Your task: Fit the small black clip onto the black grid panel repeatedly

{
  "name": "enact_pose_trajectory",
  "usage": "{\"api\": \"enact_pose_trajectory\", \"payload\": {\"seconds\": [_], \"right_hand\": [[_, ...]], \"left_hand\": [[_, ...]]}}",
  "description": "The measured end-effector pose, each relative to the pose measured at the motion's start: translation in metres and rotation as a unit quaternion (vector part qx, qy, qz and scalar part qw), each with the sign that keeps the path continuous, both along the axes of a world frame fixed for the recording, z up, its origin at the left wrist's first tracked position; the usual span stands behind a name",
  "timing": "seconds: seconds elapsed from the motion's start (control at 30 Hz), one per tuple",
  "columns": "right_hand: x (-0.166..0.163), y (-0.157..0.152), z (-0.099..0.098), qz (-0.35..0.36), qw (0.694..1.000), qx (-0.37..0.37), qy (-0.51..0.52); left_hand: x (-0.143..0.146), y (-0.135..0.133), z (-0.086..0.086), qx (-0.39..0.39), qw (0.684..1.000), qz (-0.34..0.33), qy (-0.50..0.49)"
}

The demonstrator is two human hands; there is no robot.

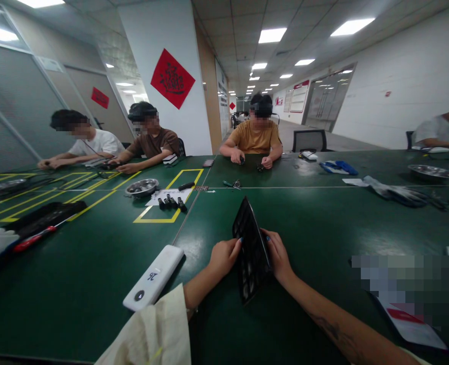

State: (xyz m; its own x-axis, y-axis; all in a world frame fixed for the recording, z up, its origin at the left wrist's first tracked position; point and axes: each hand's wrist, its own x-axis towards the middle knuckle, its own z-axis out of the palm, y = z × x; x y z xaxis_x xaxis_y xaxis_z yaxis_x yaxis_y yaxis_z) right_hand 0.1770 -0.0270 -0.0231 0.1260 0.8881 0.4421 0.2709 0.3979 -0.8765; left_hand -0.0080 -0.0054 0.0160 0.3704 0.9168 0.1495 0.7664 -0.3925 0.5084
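A black keyboard point(249, 248) stands on its long edge on the dark green table point(304, 223), tilted, its key side facing left. My left hand point(224, 256) grips its left face, fingers curled onto the keys. My right hand point(278, 256) holds the back of it from the right, fingers wrapped round its edge. A white power bank point(153, 277) lies just left of my left forearm.
A metal bowl point(142, 187), small black parts point(171, 203) on paper and a yellow taped square point(167, 203) lie ahead left. A red-handled screwdriver point(36, 238) and another keyboard point(45, 217) are at far left. Gloves point(395, 191) lie right. Several people sit across the table.
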Motion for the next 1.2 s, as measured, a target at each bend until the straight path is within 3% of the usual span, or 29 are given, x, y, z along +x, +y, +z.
{"api": "enact_pose_trajectory", "payload": {"seconds": [0.67, 1.2], "right_hand": [[-0.0002, -0.0008, 0.0022, 0.003, 1.0, -0.01, -0.004], [0.0003, -0.0014, 0.0038, 0.002, 1.0, -0.007, -0.005]], "left_hand": [[-0.0035, -0.0003, -0.0032, 0.026, 0.998, -0.047, -0.022], [-0.0041, 0.0001, -0.0042, 0.029, 0.998, -0.047, -0.007]]}}
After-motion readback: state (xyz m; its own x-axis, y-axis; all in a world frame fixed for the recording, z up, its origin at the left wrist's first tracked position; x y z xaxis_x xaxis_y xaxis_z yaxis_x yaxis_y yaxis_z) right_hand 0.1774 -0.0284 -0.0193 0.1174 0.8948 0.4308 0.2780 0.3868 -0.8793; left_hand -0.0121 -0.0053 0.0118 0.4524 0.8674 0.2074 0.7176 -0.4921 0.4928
